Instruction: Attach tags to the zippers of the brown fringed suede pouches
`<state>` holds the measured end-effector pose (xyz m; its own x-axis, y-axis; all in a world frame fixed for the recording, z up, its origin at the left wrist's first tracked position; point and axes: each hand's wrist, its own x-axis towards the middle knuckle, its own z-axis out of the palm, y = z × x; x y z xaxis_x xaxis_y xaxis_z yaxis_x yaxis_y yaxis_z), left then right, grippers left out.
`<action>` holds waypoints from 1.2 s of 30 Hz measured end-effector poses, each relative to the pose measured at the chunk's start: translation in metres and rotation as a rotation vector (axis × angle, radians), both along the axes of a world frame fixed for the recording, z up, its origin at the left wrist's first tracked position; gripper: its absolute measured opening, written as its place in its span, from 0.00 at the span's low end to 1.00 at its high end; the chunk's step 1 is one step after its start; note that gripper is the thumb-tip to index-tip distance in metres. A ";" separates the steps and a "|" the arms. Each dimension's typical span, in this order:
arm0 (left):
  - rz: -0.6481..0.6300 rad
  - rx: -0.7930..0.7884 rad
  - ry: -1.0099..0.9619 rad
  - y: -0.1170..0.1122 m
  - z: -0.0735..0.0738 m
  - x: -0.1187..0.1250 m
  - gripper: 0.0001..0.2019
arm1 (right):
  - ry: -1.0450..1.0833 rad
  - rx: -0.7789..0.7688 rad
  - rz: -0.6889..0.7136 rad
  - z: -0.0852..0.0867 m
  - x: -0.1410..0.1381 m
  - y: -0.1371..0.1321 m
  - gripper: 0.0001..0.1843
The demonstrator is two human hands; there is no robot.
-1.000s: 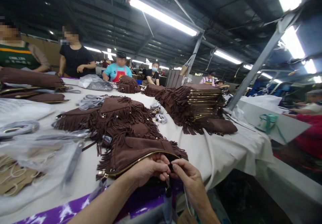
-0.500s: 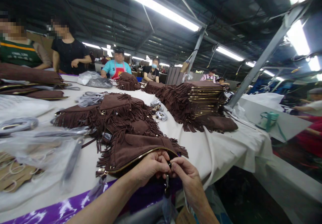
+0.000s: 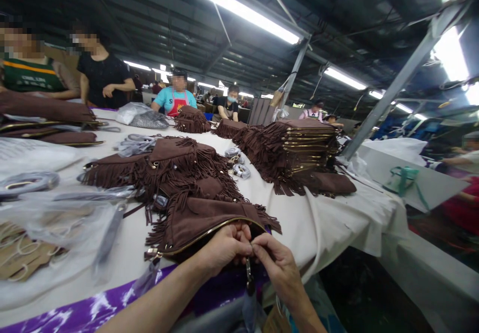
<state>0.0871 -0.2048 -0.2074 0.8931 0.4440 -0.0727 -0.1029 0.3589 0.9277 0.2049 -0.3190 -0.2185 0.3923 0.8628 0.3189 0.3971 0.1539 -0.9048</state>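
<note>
A brown fringed bag (image 3: 209, 214) lies at the table's near edge, its gold zipper (image 3: 202, 234) gaping along the side toward me. At the right end of that opening my left hand (image 3: 230, 245) is closed, fingertips pinched together. My right hand (image 3: 275, 258) meets it there, thumb and forefinger pinching too. What sits between the fingertips is too small and covered to make out. Just below them hangs a metal clip (image 3: 249, 268), with a plastic-wrapped strap (image 3: 249, 308) trailing down from it.
Brown fringed bags (image 3: 183, 161) are heaped behind, and a tall stack (image 3: 307, 146) stands to the right. Wrapped straps (image 3: 28, 182) and a plastic bag of cardboard tags (image 3: 30, 253) lie left. Purple plastic (image 3: 108, 300) lines the near edge. Several people work across the table.
Both hands stay at the bag's opening, still pinching. The right fingertips have shifted slightly left, closer to the left hand's. The bag has not visibly moved on the table.
</note>
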 end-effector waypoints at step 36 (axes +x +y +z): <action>-0.029 0.154 0.033 0.007 -0.005 -0.001 0.11 | 0.076 0.014 -0.165 -0.029 -0.007 0.001 0.11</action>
